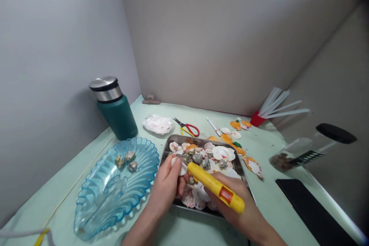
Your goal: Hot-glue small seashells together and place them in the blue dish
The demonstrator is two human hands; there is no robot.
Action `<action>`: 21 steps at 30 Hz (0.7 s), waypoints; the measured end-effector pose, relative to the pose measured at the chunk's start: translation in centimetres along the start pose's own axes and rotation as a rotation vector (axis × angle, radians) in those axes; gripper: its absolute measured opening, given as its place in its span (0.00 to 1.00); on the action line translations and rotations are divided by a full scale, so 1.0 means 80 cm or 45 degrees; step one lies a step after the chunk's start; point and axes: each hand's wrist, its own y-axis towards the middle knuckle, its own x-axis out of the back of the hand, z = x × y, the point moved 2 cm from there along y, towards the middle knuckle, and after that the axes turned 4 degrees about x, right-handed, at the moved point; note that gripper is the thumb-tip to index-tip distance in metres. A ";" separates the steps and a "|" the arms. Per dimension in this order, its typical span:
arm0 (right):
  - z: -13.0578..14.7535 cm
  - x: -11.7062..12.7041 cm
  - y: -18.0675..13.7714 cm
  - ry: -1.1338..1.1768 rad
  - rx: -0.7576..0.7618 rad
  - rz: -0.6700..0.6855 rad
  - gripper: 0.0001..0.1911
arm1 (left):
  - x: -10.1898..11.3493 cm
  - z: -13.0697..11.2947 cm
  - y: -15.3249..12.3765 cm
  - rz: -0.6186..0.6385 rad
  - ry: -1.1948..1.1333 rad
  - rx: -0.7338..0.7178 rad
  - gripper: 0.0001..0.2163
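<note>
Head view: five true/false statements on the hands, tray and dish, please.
1. The right hand holds a yellow glue gun. True.
2. The left hand holds scissors. False: it holds a shell over the tray; the scissors lie on the table behind the tray.
3. The blue dish has three small shells in it. True.
4. The tray is bare. False: it is full of shells.
5. The green bottle has its lid off. False: the steel lid is on.
</note>
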 end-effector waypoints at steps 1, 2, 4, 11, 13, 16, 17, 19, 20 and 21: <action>0.000 -0.001 0.000 -0.016 0.013 -0.001 0.08 | 0.000 0.001 0.000 0.008 0.000 0.007 0.13; -0.001 -0.001 -0.001 -0.027 0.019 -0.005 0.08 | 0.000 0.002 0.000 0.016 -0.001 0.012 0.13; -0.001 -0.001 -0.001 -0.031 0.012 -0.010 0.07 | -0.001 0.004 0.000 0.032 -0.011 0.016 0.13; 0.000 0.000 -0.001 -0.008 -0.021 -0.026 0.04 | -0.003 0.004 -0.001 0.077 -0.046 0.017 0.13; 0.001 0.000 -0.001 -0.011 -0.022 -0.026 0.04 | -0.003 0.004 -0.001 0.082 -0.035 0.012 0.13; 0.001 -0.001 0.000 -0.013 -0.008 -0.033 0.04 | -0.003 0.005 -0.001 0.073 -0.013 0.005 0.12; 0.001 -0.001 0.000 -0.013 -0.002 -0.036 0.04 | -0.003 0.006 -0.002 0.066 0.000 -0.002 0.12; 0.002 -0.001 0.000 -0.013 -0.001 -0.043 0.05 | -0.003 0.006 -0.003 0.054 0.050 -0.021 0.12; 0.003 -0.001 0.001 -0.014 -0.006 -0.043 0.05 | -0.003 0.006 -0.004 0.049 0.079 -0.032 0.12; 0.003 -0.001 0.001 -0.017 -0.011 -0.040 0.05 | -0.003 0.005 -0.004 0.045 0.106 -0.040 0.12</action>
